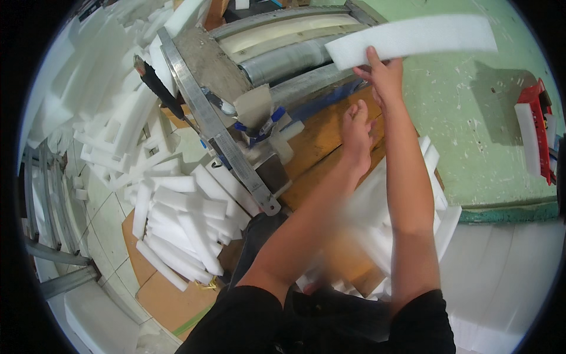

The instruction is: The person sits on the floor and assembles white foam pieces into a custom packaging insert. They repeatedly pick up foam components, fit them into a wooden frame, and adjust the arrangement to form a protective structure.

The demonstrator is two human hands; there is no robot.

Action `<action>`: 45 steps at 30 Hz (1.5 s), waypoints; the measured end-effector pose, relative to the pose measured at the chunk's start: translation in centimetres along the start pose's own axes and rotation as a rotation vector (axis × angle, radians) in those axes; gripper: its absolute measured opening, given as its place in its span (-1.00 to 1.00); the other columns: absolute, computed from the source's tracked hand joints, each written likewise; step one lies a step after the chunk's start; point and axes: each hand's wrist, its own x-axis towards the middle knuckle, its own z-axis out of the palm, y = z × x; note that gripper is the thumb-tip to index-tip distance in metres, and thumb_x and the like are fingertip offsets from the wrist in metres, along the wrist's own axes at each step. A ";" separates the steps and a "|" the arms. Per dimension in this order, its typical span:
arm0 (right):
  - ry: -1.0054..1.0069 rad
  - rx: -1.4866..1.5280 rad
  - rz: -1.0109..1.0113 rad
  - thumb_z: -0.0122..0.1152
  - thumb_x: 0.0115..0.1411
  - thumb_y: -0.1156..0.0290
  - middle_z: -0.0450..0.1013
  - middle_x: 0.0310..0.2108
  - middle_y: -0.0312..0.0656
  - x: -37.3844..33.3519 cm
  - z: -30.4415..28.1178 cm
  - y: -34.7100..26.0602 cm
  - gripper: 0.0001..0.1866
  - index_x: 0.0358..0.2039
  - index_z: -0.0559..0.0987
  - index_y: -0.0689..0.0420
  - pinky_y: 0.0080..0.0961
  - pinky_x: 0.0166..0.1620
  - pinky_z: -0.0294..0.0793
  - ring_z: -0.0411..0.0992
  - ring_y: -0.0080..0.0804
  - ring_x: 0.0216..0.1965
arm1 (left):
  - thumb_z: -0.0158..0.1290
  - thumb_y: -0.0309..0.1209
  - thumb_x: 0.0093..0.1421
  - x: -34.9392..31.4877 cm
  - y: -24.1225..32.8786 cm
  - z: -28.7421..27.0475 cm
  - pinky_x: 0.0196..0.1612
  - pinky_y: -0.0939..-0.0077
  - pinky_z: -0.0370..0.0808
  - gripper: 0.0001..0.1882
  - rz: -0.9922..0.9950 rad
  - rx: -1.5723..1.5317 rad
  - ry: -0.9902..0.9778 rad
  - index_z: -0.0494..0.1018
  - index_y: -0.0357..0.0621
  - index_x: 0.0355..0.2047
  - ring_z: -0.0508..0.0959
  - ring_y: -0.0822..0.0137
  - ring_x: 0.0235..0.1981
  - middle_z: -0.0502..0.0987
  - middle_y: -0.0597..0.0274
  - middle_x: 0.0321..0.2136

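Observation:
A long white foam strip (pixel 421 40) is raised at the upper right. My right hand (pixel 383 76) pinches it near its left end, and the rest stretches out to the right. Lower and to the left, my left hand (pixel 357 134) is held up over a brown wooden board (pixel 315 141). Its fingers are apart with nothing seen between them. Just left of both hands lies a machine with a grey metal roller (pixel 289 61) and a metal side bar (pixel 215 121).
White foam strips (pixel 183 218) are heaped at the lower left, with more foam pieces (pixel 112 118) beyond. A black-handled tool (pixel 159 88) leans by the side bar. More foam (pixel 377 206) lies under my arms. A red basket (pixel 533 130) stands against the green surface (pixel 460 106).

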 end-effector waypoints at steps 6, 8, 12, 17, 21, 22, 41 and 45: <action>0.127 -0.608 -0.243 0.46 0.11 0.27 0.56 -0.05 0.28 5.3 5.0 3.9 -0.35 0.10 0.37 0.31 -0.06 0.08 0.51 0.54 0.21 0.02 | -0.07 0.05 0.46 1.6 -2.0 -1.7 0.00 0.33 0.43 -0.31 0.020 -0.004 -0.040 0.12 -0.23 0.34 0.44 0.37 -0.06 0.41 0.19 -0.01; 0.124 -0.587 -0.241 0.45 0.11 0.27 0.56 -0.05 0.29 5.8 7.2 4.2 -0.35 0.10 0.37 0.31 -0.02 0.13 0.45 0.53 0.26 0.02 | -0.10 0.04 0.47 2.4 -2.4 -3.0 -0.10 0.38 0.46 -0.35 0.035 0.024 0.011 0.17 -0.24 0.29 0.46 0.41 -0.15 0.43 0.23 -0.13; 0.194 -0.666 -0.288 0.46 0.10 0.26 0.56 -0.04 0.24 6.2 10.6 3.8 -0.34 0.11 0.38 0.29 -0.05 0.16 0.43 0.53 0.23 0.03 | -0.16 0.05 0.50 1.6 -1.4 -2.8 -0.09 0.34 0.49 -0.44 0.015 -0.262 0.047 0.25 -0.19 0.20 0.51 0.37 -0.15 0.42 0.20 -0.12; 0.102 -0.007 -0.094 0.34 0.23 0.40 0.54 -0.02 0.14 6.3 13.6 4.1 -0.55 0.07 0.44 0.27 -0.08 0.06 0.52 0.57 0.12 -0.06 | -0.22 0.03 0.52 1.0 -0.5 -3.1 -0.02 0.32 0.49 -0.54 0.054 -0.307 -0.012 0.30 -0.09 0.09 0.54 0.31 -0.11 0.42 0.18 -0.11; -0.162 0.535 0.110 0.22 0.35 0.34 0.49 0.06 0.16 2.6 10.3 -0.8 -0.55 0.14 0.39 0.32 -0.08 0.11 0.55 0.52 0.15 0.04 | -0.13 -0.04 0.50 1.0 -2.8 -3.4 -0.03 0.32 0.49 -0.59 0.200 0.099 0.079 0.35 -0.13 0.04 0.54 0.27 -0.12 0.47 0.17 -0.11; -0.210 0.593 0.121 0.20 0.40 0.24 0.49 0.06 0.15 1.2 8.5 -2.1 -0.49 0.15 0.34 0.37 -0.11 0.15 0.55 0.50 0.12 0.11 | -0.09 -0.07 0.48 0.7 -3.2 -3.1 -0.02 0.32 0.48 -0.60 0.183 0.105 0.109 0.36 -0.15 0.03 0.55 0.26 -0.11 0.49 0.16 -0.12; 0.353 -0.498 0.342 0.20 0.32 0.46 0.51 0.10 0.01 -42.8 -30.7 -9.9 -0.49 0.25 0.42 0.35 -0.34 0.19 0.42 0.48 -0.25 0.11 | 0.23 -0.34 0.23 -7.5 -5.2 -8.9 0.22 0.36 0.40 -0.44 0.305 1.419 -0.453 0.41 -0.34 0.18 0.54 0.20 0.13 0.56 -0.03 0.08; 0.198 -0.929 0.130 0.19 0.27 0.56 0.53 0.06 0.03 -49.6 -33.5 -7.0 -0.46 0.29 0.44 0.20 -0.30 0.18 0.41 0.50 -0.10 0.07 | 0.22 -0.34 0.22 -9.1 -7.2 -10.7 0.26 0.34 0.38 -0.37 0.230 1.386 -0.435 0.37 -0.33 0.26 0.52 0.14 0.20 0.53 -0.07 0.16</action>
